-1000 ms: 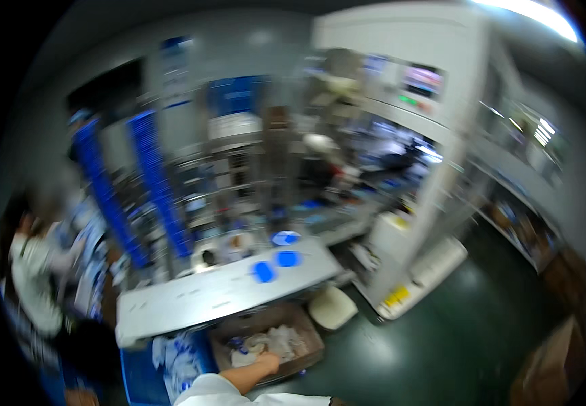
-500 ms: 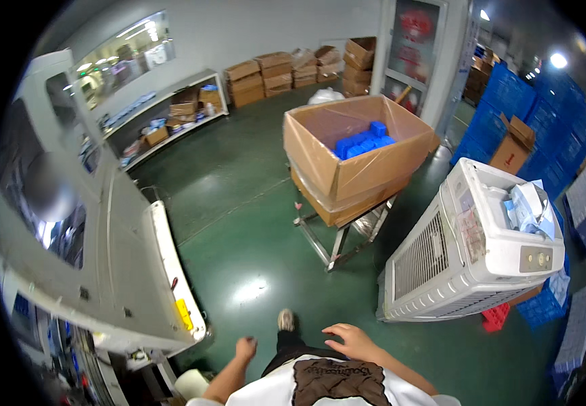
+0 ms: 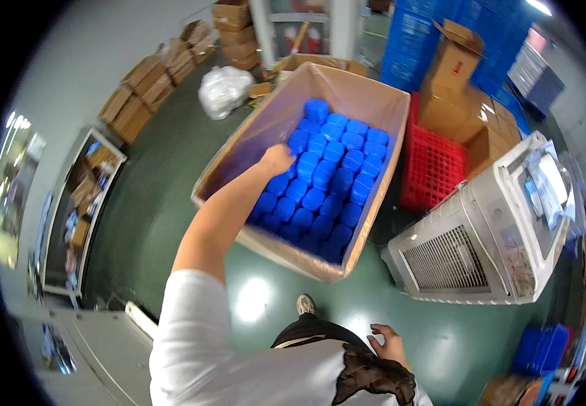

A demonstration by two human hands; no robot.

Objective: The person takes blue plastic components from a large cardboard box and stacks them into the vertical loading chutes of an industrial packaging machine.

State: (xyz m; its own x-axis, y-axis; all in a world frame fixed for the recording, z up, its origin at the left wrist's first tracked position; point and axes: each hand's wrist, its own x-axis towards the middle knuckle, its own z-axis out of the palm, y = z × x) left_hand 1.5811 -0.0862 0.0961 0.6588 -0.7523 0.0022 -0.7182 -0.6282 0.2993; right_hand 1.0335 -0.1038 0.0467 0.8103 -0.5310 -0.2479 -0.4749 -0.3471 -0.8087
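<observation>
My left hand point(image 3: 278, 159) reaches over the side of a large open cardboard box point(image 3: 387, 101) lined with clear plastic film. Inside, several rows of blue rounded pieces point(image 3: 316, 179) are packed close together, and one piece point(image 3: 316, 109) stands higher at the far end. The hand is beside the left edge of the rows; its fingers are turned away and blurred, so a grip cannot be made out. Close to my body, my right hand point(image 3: 389, 344) hangs with loosely bent fingers apart, holding nothing.
Right of the box stand a red plastic crate point(image 3: 431, 166) and a white air cooler point(image 3: 462, 257). A white plastic bag point(image 3: 225, 91) lies on the floor beyond it, cardboard boxes point(image 3: 144, 88) along the wall. A shelf point(image 3: 80, 216) is at left, blue crates point(image 3: 411, 40) at the back.
I have come closer to the cardboard box and the view has turned right. My left hand has moved from my side over into the box; the right has stayed near my body.
</observation>
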